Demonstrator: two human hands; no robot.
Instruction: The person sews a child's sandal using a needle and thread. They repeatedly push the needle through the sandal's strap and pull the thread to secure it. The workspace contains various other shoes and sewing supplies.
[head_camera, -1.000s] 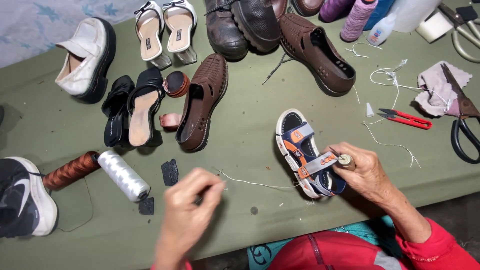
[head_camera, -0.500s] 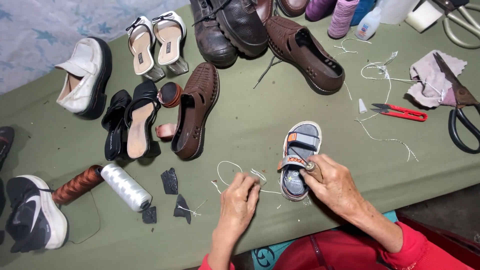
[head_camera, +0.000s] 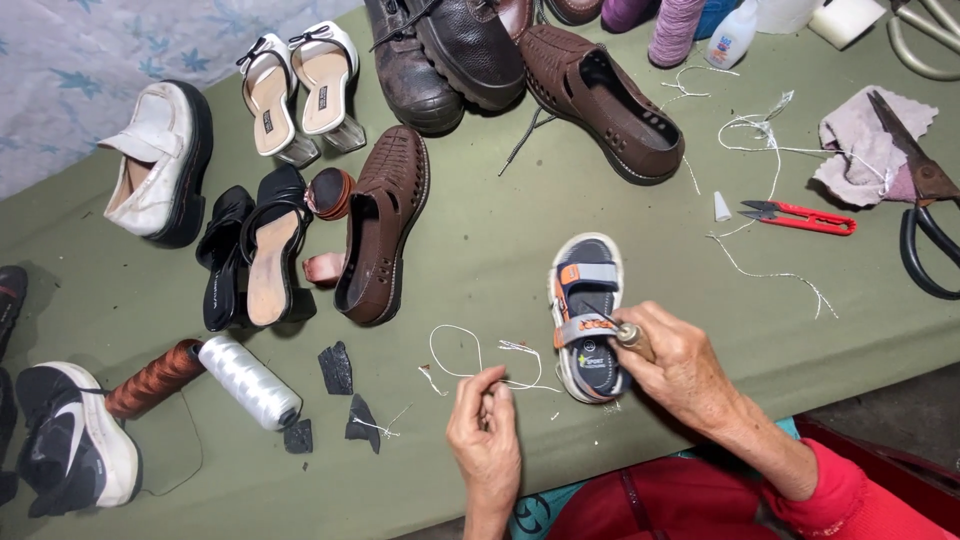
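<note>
Head view: the small child's sandal (head_camera: 588, 318), grey with blue and orange straps, lies sole-down on the green cloth-covered counter (head_camera: 480, 260), just in front of the person. The right hand (head_camera: 680, 365) wraps a firm grip around a wooden-handled awl (head_camera: 628, 335), its metal point resting at the sandal's lower grey strap. Left of the sandal, the left hand (head_camera: 485, 430) pinches a loop of white thread (head_camera: 475, 355) between thumb and fingers, the thread trailing toward the sandal's edge.

By my reading the stitching is under way but not finished: the thread hangs loose in an open loop, not drawn tight, and the awl is at the strap.

Whether the point has gone through the strap cannot be made out, and any finished stitches are too small to see. Whether the thread passes into the sandal is hidden by the right hand. Beyond the sandal, shoes at the counter's far edge are cut off by the frame.
</note>
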